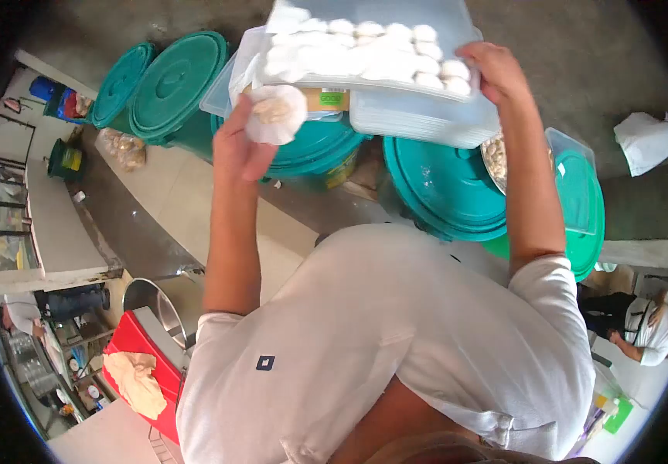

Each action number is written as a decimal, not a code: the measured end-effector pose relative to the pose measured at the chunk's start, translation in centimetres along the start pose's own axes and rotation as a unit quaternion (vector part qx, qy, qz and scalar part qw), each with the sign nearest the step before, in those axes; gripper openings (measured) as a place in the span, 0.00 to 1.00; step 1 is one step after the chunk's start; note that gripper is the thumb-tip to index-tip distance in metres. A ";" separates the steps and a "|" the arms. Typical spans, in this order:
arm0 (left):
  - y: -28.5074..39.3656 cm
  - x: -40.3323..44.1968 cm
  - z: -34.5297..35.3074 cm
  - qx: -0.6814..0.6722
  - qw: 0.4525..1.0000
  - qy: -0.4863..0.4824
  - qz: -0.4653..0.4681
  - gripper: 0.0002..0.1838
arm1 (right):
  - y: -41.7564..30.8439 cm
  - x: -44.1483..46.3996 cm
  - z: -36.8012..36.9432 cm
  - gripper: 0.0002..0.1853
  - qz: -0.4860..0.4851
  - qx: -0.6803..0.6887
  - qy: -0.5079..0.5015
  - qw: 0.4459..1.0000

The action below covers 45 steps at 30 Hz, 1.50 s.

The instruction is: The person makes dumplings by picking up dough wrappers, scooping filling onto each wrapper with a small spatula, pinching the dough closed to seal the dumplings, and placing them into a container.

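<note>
My left hand (pixel 240 141) is closed on the edge of a thin round white wrapper (pixel 294 108) with a beige, lumpy middle, perhaps filling. It is held up just in front of the left end of a clear plastic tray (pixel 419 83). My right hand (pixel 498 71) grips the right rim of that tray, fingers over the edge. Rows of round white dough balls (pixel 397 32) fill the tray; glare washes out several of them. Beneath it lies a stack of translucent trays or lids (pixel 419 117).
Large green lidded tubs (pixel 442 182) stand below the trays, with more tubs (pixel 179 85) at the left. A bowl of small pale pieces (pixel 496 158) is partly behind my right forearm. A red cooler (pixel 144 363) bears a cloth (pixel 134 379). Another person (pixel 643 321) is at far right.
</note>
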<state>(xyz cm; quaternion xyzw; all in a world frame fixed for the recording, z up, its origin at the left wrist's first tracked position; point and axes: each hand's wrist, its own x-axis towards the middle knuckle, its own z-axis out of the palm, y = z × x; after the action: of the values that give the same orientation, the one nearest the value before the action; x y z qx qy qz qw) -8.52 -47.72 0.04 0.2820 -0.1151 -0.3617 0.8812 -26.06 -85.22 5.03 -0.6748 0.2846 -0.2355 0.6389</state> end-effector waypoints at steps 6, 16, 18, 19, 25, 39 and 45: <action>6.9 1.1 -8.6 0.034 0.998 0.042 0.023 0.24 | 2.5 4.5 13.0 0.06 -0.022 0.008 -0.059 0.998; 8.7 3.5 -15.8 -0.012 0.998 0.055 0.006 0.24 | 4.1 8.2 21.1 0.13 -0.103 -0.511 -0.070 0.851; 7.8 4.6 -16.3 0.006 0.996 0.088 -0.002 0.24 | 4.1 8.1 21.4 0.13 -0.116 -0.546 -0.041 0.829; 7.4 5.1 -16.3 0.024 0.992 0.123 -0.005 0.24 | 3.7 7.7 21.7 0.13 -0.131 -0.579 -0.016 0.804; 6.9 6.8 -16.4 0.036 0.995 0.094 -0.007 0.22 | 1.5 5.2 22.7 0.14 -0.095 -0.677 -0.059 0.727; 6.3 7.0 -17.7 0.052 0.992 0.114 -0.018 0.22 | 5.9 -6.4 8.5 0.14 -0.197 -0.599 -0.131 0.765; 5.3 7.2 -17.3 0.040 0.991 0.124 -0.017 0.23 | 6.8 -6.6 7.3 0.09 -0.296 -0.551 -0.090 0.775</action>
<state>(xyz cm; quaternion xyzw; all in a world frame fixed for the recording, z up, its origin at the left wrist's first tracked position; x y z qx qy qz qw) 6.68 -42.62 -10.97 0.3619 -0.0147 -0.3338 0.8703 -26.44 -75.58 -2.00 -0.9805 0.0925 -0.1542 0.0790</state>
